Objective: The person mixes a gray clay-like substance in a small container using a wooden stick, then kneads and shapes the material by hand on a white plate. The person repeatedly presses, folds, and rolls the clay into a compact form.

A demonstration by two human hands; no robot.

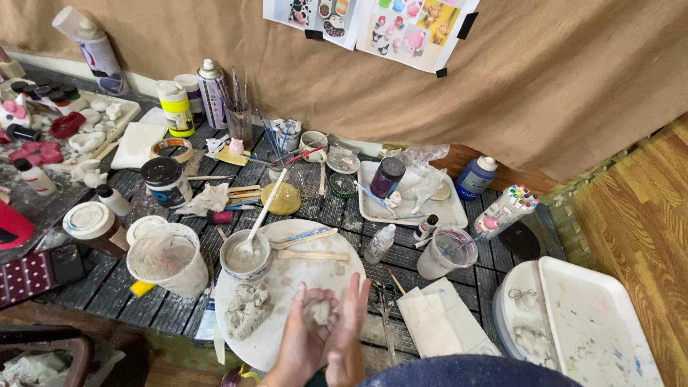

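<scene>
Cupping clay lump (319, 312) between left hand (299, 344), right hand (350, 330).

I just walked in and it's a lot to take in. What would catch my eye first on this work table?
Probably the two hands, left hand and right hand, pressing a small lump of grey clay over a round white board at the near edge. On that board sit a bigger clay lump and a small bowl of slip. Behind, paint bottles crowd the burlap wall.
</scene>
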